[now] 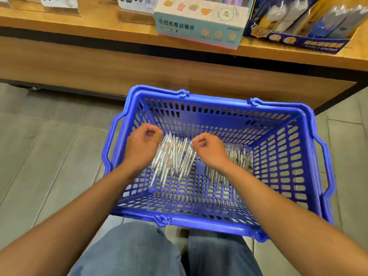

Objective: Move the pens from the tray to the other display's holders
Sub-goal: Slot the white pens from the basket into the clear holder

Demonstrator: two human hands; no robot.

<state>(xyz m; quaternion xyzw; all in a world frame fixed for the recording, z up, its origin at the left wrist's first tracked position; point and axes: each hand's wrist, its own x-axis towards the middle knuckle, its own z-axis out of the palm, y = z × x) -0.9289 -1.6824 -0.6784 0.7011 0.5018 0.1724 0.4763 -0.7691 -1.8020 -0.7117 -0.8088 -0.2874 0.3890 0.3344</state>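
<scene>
A blue plastic basket [286, 160] stands on the floor in front of my knees. Inside it hangs a bunch of clear silvery pens [173, 158], tips down, blurred. My left hand [142, 145] grips the bunch at its left top, fingers curled. My right hand [209, 149] pinches the bunch's right top with curled fingers. More of the same pens [237, 162] lie on the basket floor to the right, partly hidden by my right wrist. No pen holders are in view.
A wooden shelf [119, 36] runs across the top, holding a pale blue eraser box [201, 24] and a dark blue display box [298, 26] at the right. Grey floor tiles [49, 146] lie left of the basket. My jeans-clad legs [139, 253] are below.
</scene>
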